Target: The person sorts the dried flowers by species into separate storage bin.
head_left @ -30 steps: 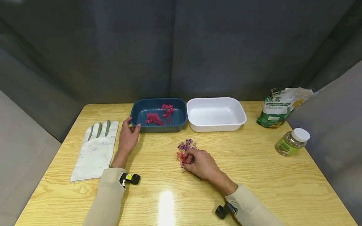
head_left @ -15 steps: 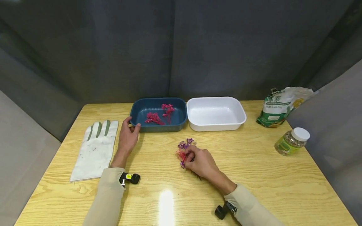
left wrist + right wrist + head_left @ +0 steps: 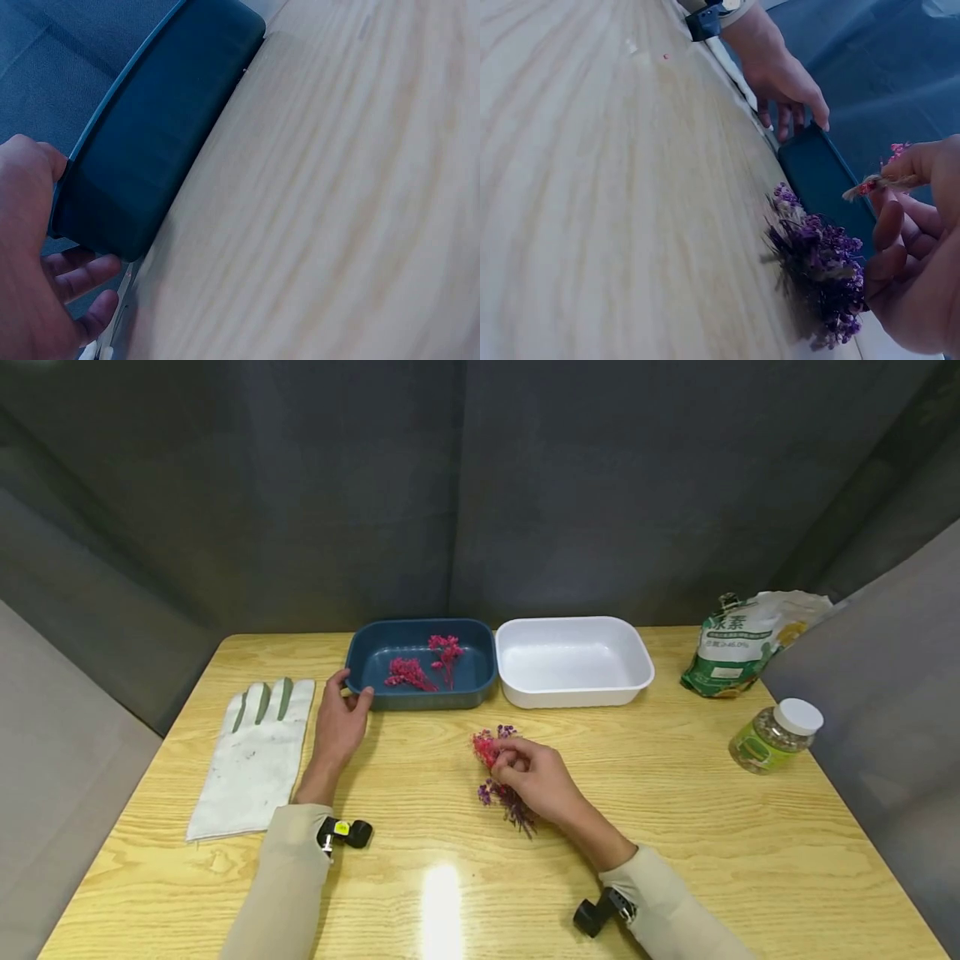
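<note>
My left hand (image 3: 341,727) grips the front left corner of a dark blue tray (image 3: 427,702), thumb and fingers at its rim and outer wall. Two pink dried flower sprigs (image 3: 408,673) lie inside that tray. A pink dried flower sprig (image 3: 484,748) is pinched between thumb and finger of my right hand (image 3: 543,781); its pale stem end shows in the right wrist view. Beneath and beside this hand, a bunch of purple dried flowers (image 3: 817,259) lies on the table, partly hidden by the hand in the head view.
A white tray (image 3: 573,698) stands against the blue one's right side. At the left lies a white glove (image 3: 251,768) with green fingers. To the right are a clipped green-and-white bag (image 3: 731,652) and a jar (image 3: 776,739) with a white lid.
My right hand has lifted the pink sprig slightly off the purple flowers, and more of their dark stems show. The left hand and blue tray have not moved.
</note>
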Motion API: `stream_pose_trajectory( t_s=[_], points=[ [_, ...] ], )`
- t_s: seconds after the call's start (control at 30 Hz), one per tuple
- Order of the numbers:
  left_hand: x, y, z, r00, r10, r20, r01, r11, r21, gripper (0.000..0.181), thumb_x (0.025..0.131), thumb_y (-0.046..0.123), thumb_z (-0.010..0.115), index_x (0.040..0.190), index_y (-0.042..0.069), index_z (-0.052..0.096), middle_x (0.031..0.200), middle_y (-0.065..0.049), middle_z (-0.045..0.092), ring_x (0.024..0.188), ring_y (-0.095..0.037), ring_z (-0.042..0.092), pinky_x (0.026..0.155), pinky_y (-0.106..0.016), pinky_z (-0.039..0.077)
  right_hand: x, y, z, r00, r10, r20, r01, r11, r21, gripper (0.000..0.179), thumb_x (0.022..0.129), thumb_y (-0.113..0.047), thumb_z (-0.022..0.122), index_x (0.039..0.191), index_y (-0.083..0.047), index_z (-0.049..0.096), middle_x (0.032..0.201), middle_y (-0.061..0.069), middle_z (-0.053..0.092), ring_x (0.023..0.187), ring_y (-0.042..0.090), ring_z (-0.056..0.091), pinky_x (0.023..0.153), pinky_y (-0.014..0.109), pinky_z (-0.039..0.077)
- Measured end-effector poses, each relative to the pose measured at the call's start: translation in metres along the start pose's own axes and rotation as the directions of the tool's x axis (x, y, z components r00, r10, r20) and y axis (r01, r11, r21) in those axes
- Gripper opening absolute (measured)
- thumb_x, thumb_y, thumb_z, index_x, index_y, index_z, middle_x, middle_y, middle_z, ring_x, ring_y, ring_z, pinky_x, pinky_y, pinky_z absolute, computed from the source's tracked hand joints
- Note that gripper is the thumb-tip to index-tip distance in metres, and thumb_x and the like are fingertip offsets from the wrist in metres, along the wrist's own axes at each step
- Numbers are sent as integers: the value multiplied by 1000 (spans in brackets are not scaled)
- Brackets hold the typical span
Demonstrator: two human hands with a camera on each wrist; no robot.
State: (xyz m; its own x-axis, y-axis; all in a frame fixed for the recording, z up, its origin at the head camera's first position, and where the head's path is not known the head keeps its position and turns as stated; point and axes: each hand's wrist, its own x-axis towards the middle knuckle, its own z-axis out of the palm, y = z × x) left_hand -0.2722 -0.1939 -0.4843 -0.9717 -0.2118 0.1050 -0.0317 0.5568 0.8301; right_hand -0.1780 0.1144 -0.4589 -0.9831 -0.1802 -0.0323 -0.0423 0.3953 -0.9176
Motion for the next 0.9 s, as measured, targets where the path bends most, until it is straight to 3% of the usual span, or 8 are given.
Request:
stream_pose_trajectory(
  t_s=[0.17,0.3,0.57,0.9],
  points=[
    [1,0,-1,1000,-8,-2,8,1000,-10,61,98,42,51,149,15,29,138,-15,48,105,-28,55,90,-43,40,6,-1,-4,999,34,3,-35,997,72,33,87,-9,64,120,-12,66,87,3,64,66,11,49,60,20,44],
    [2,-2,0,1000,1,-7,-1,1000,-6,62,98,43,51,149,15,30,138,-14,49,103,-27,55,89,-42,41,12,-3,-11,1000,12,-14,-11,998,68,34,89,-10,63,123,-11,63,90,5,64,65,9,48,60,21,43],
    [1,0,1,1000,11,-13,-11,1000,-4,61,98,42,52,148,14,31,135,-14,50,100,-27,55,85,-40,41,36,-16,-23,993,-98,-61,93,992,-89,34,89,-12,61,123,-15,63,91,4,67,60,12,48,53,23,38],
    [0,-2,1,1000,10,-14,-10,1000,-11,61,97,41,53,148,14,31,138,-15,49,101,-27,55,86,-40,41,78,-31,-33,991,-118,-66,110,987,-117,31,91,-14,60,122,-15,62,90,6,66,61,18,53,54,27,40]
  ],
)
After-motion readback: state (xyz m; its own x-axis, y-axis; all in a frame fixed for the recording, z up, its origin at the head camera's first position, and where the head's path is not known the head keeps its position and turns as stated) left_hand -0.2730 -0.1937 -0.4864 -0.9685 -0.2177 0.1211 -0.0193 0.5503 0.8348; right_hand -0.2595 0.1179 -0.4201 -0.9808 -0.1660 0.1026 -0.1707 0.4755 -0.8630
